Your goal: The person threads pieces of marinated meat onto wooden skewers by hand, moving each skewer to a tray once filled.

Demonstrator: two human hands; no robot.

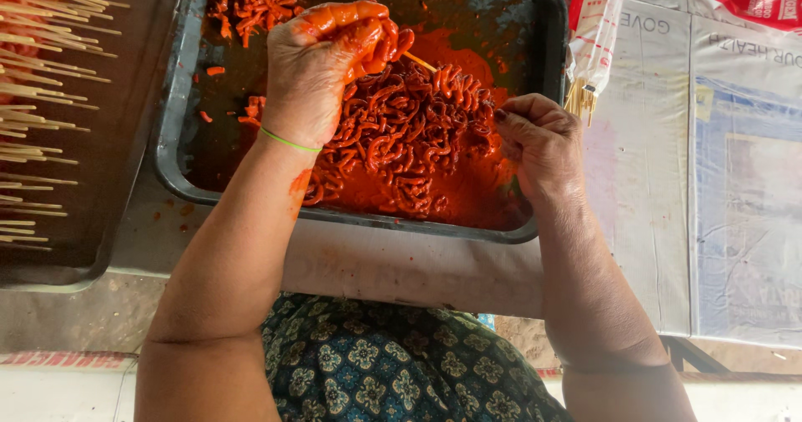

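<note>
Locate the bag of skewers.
In the head view, the bag of skewers lies at the upper right, just past the tray's right rim, above the right hand.

Crowded at the middle of the dark tray (pixel 171 150): a heap of red marinated strips (pixel 409 134) filling the span between the left hand (pixel 322 67) and the right hand (pixel 543 142), with a thin wooden skewer (pixel 420 62) jutting toward 3 o'clock from the left fingers. Open sauce-smeared floor at 12 o'clock, between a smaller pile of strips (pixel 255 0) at 11 o'clock and the far rim. Blocked at 9 o'clock by a second tray (pixel 125 138) lined with bare skewers (pixel 42 88). At 2 o'clock, a hanging bag of sticks (pixel 595 38) just beside the rim. Flat printed paper (pixel 735 180) at 3 o'clock, nothing standing on it.
</note>
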